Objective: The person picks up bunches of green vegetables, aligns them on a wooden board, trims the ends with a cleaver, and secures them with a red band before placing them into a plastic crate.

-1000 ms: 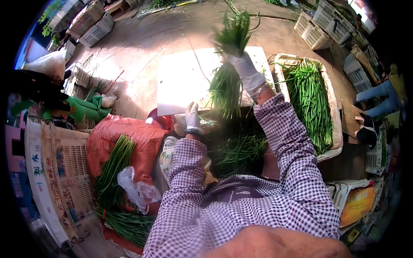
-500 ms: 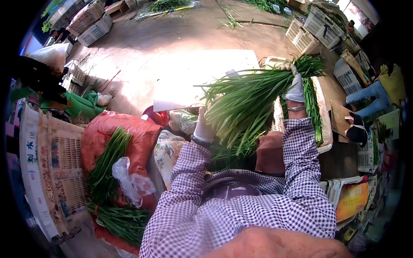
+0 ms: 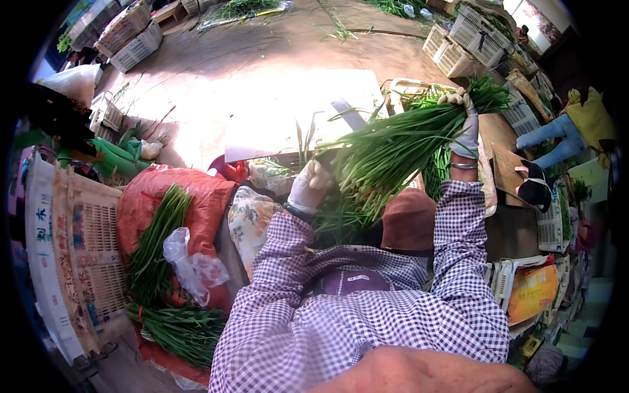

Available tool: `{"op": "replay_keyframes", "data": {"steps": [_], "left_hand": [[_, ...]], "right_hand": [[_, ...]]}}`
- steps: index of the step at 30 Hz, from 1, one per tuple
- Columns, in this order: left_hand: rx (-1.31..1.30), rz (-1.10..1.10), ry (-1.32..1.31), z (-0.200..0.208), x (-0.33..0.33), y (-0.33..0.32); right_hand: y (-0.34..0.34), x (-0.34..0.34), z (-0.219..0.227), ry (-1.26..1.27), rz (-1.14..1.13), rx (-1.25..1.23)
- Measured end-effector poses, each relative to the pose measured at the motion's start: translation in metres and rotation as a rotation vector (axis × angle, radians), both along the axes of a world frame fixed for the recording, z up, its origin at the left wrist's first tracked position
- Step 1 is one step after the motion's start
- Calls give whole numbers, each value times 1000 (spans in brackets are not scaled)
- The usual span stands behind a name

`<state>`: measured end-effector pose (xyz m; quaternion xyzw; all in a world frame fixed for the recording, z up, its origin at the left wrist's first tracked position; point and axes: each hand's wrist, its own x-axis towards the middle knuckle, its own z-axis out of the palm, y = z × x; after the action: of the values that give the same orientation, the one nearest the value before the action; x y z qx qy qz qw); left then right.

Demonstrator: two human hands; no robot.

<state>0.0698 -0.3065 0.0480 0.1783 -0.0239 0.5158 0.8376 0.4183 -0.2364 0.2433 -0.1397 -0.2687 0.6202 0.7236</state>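
My gloved right hand (image 3: 466, 121) is closed round a big bunch of garlic chives (image 3: 400, 147), held tilted over my lap with the pale ends toward lower left. My gloved left hand (image 3: 310, 186) is closed just left of those ends, with a few loose chive blades (image 3: 304, 137) standing up out of it. More chives lie loose below the bunch, on my lap. Beyond both hands is a white board (image 3: 295, 111) with a flat grey blade-like piece (image 3: 348, 112) on it. A light crate (image 3: 488, 177) with chives in it stands under my right hand.
At left, tied chive bundles (image 3: 157, 245) and a clear plastic bag (image 3: 193, 268) lie on a red sack (image 3: 203, 190). A stack of white crates (image 3: 62, 262) stands beside it. More crates (image 3: 458, 49) are at the far right, and a person in blue trousers (image 3: 557, 134) is at right.
My left hand has come away from the bunch's pale ends with a few blades in it. The bunch in my right hand has shifted slightly to the right.
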Motion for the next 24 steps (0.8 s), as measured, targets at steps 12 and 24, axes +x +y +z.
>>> {"op": "replay_keyframes", "data": {"steps": [12, 24], "left_hand": [[-159, -45, 986, 10, 17, -14], [-366, 195, 1085, -135, 9, 7]], "right_hand": [[-22, 28, 25, -6, -177, -6], [-37, 46, 31, 54, -101, 24]]}}
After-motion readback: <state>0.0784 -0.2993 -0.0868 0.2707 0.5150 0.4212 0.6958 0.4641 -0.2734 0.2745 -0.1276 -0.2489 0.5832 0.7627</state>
